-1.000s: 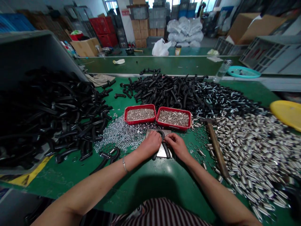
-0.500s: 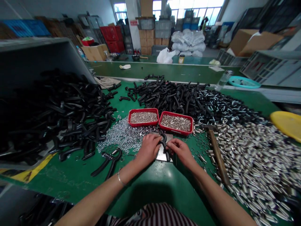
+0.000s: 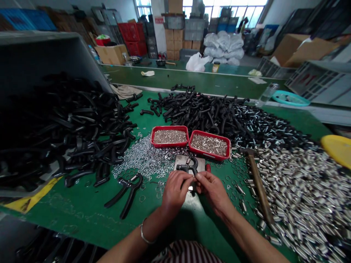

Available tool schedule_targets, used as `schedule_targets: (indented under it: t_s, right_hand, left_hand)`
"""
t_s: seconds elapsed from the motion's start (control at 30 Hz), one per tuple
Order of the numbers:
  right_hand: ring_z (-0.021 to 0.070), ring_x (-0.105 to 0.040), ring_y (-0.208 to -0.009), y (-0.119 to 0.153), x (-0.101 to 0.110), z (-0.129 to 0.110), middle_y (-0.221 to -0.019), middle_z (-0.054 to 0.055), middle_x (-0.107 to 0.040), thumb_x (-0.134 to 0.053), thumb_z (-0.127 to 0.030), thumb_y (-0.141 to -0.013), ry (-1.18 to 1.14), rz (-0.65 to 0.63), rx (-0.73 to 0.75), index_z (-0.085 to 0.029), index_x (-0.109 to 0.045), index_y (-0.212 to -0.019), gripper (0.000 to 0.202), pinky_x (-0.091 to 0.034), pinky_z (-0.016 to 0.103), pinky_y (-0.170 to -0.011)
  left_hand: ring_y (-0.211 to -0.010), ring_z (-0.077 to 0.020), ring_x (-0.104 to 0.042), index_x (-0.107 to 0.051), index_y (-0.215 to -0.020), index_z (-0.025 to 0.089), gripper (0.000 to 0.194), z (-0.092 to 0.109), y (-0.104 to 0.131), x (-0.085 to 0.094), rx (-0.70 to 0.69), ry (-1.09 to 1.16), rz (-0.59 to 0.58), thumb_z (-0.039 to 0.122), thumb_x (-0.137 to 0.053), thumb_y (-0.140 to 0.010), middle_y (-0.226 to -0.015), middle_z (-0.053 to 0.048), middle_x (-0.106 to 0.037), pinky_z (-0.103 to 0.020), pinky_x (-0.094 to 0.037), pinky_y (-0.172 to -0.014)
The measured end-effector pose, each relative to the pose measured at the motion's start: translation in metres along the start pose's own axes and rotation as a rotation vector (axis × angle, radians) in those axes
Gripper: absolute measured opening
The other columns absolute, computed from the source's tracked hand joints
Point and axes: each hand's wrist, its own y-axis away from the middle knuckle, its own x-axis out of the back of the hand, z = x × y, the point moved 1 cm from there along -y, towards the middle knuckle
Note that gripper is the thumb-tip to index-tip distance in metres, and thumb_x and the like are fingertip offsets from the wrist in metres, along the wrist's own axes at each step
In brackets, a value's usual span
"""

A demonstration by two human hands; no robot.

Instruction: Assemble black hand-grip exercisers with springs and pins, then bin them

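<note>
My left hand (image 3: 174, 190) and right hand (image 3: 212, 188) met at the near end of a black hand grip (image 3: 187, 167), which lay over a metal plate (image 3: 179, 159) on the green table (image 3: 153, 226). My right thumb and fingers were closed on its near part; my left fingers were bent in against the same spot, though I couldn't tell whether they pinched it. The grip's curved head and small spring showed beyond my fingers, on the far side.

A red object (image 3: 208, 168) sat just beside the plate's right edge. Two red trays (image 3: 170, 145) of small metal parts stood side by side on the far side of the plate. Left of my hands lay another black grip (image 3: 129, 198), spread open, with loose silvery rings (image 3: 145, 157) scattered beyond it. On the right, a hammer (image 3: 260, 190) lay along a heap of springs (image 3: 301, 190); black handles (image 3: 203, 109) were piled far across the table.
</note>
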Motion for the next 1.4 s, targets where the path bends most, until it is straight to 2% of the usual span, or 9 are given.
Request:
schedule_targets:
  t_s: [0.1,0.2,0.33,0.5,0.7,0.8,1.0,1.27,1.4]
  right_hand:
    - [0.0225,-0.059,-0.078,-0.024,0.008,-0.011,-0.081,0.004,-0.066,-0.066,-0.040,-0.089,0.491,0.111,0.339,-0.024,-0.066,-0.083,0.017,-0.046,0.036,-0.075]
    - [0.0266,-0.058,-0.091,-0.049,0.011,-0.010,-0.090,0.007,-0.069,-0.061,-0.033,-0.093,0.921,-0.008,0.569,-0.024,-0.066,-0.085,0.014,-0.043,0.041,-0.087]
    - [0.0254,-0.058,-0.091,-0.066,0.010,0.000,-0.094,0.008,-0.069,-0.054,-0.030,-0.098,1.155,-0.129,0.681,-0.023,-0.066,-0.093,0.015,-0.044,0.041,-0.088]
    - [0.0239,-0.058,-0.092,-0.066,0.005,0.003,-0.095,0.009,-0.068,-0.053,-0.027,-0.099,1.290,-0.109,0.735,-0.019,-0.064,-0.093,0.015,-0.046,0.036,-0.084]
    - [0.0262,-0.055,-0.086,-0.066,-0.005,-0.003,-0.088,0.011,-0.066,-0.051,-0.022,-0.100,1.618,-0.155,0.835,-0.017,-0.064,-0.090,0.017,-0.046,0.037,-0.075]
    - [0.0262,-0.055,-0.087,-0.068,-0.006,-0.003,-0.088,0.011,-0.064,-0.051,-0.021,-0.099,1.609,-0.173,0.829,-0.017,-0.063,-0.089,0.016,-0.046,0.036,-0.073]
    - [0.0244,-0.056,-0.089,-0.070,0.005,0.008,-0.088,0.008,-0.063,-0.050,-0.028,-0.101,1.286,-0.090,0.790,-0.020,-0.060,-0.091,0.016,-0.048,0.037,-0.079]
    - [0.0255,-0.054,-0.091,-0.069,0.001,0.005,-0.090,0.010,-0.063,-0.049,-0.023,-0.100,1.486,-0.170,0.826,-0.019,-0.062,-0.092,0.016,-0.046,0.035,-0.074]
    - [0.0252,-0.053,-0.091,-0.069,0.002,0.003,-0.089,0.010,-0.062,-0.047,-0.024,-0.101,1.482,-0.184,0.825,-0.019,-0.061,-0.092,0.018,-0.047,0.035,-0.075]
  left_hand:
    - [-0.090,-0.0188,-0.064,-0.065,-0.094,0.021,0.012,-0.013,-0.002,0.001,0.119,0.022,0.003,0.030,-0.057,-0.097,-0.093,-0.003,-0.071,-0.035,-0.051,-0.086]
    - [-0.094,-0.0200,-0.064,-0.065,-0.092,0.021,0.009,-0.023,0.006,0.001,0.103,-0.019,-0.106,0.027,-0.059,-0.096,-0.097,-0.004,-0.072,-0.038,-0.048,-0.089]
    - [-0.107,-0.0212,-0.061,-0.065,-0.091,0.021,0.003,-0.024,0.020,-0.001,0.040,-0.060,-0.205,0.020,-0.062,-0.093,-0.111,-0.004,-0.071,-0.041,-0.044,-0.096]
    - [-0.110,-0.0211,-0.061,-0.063,-0.090,0.020,0.004,-0.025,0.024,-0.003,0.051,-0.032,-0.191,0.017,-0.063,-0.092,-0.111,-0.005,-0.070,-0.040,-0.042,-0.098]
    - [-0.111,-0.0210,-0.061,-0.063,-0.091,0.020,0.004,-0.030,0.023,-0.002,0.063,0.023,-0.192,0.017,-0.062,-0.092,-0.112,-0.005,-0.069,-0.040,-0.041,-0.098]
    - [-0.110,-0.0208,-0.061,-0.063,-0.090,0.020,0.004,-0.030,0.025,0.000,0.071,0.047,-0.187,0.017,-0.063,-0.092,-0.113,-0.005,-0.069,-0.040,-0.041,-0.098]
    - [-0.110,-0.0202,-0.061,-0.063,-0.090,0.021,0.004,-0.033,0.028,0.002,0.097,0.086,-0.188,0.017,-0.062,-0.092,-0.113,-0.004,-0.069,-0.039,-0.040,-0.099]
    - [-0.108,-0.0208,-0.062,-0.064,-0.090,0.021,0.003,-0.035,0.028,0.003,0.106,0.083,-0.186,0.020,-0.062,-0.092,-0.110,-0.005,-0.070,-0.040,-0.042,-0.098]
    - [-0.106,-0.0213,-0.063,-0.064,-0.089,0.021,0.003,-0.036,0.029,0.006,0.118,0.093,-0.190,0.019,-0.063,-0.091,-0.108,-0.005,-0.071,-0.039,-0.042,-0.097]
